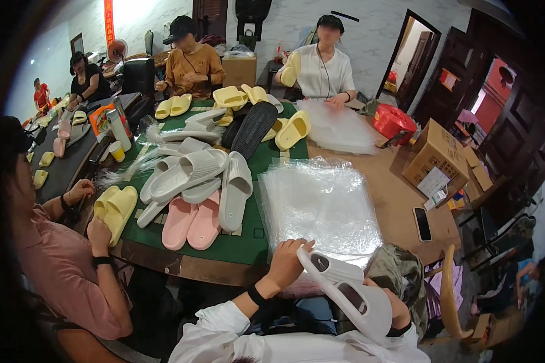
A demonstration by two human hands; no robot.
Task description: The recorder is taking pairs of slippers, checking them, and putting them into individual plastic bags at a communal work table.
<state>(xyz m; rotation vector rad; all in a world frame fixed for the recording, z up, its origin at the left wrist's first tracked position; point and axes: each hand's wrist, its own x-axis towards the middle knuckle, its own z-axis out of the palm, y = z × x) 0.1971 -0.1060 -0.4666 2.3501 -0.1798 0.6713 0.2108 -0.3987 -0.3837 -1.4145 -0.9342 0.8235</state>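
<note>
Pale slippers (375, 307) lie between the left hand (286, 264), gripping one end, and the right hand (396, 302), its hold unclear.

The person wears a loose white shirt (284, 348), its cloth creased across the near edge. The left sleeve (223, 317) stops on the forearm, its end bunched. A plain black band (256, 295) rings the wrist below the left hand (287, 264); a dark band (399, 330), probably similar but partly hidden, circles the right wrist.
</note>
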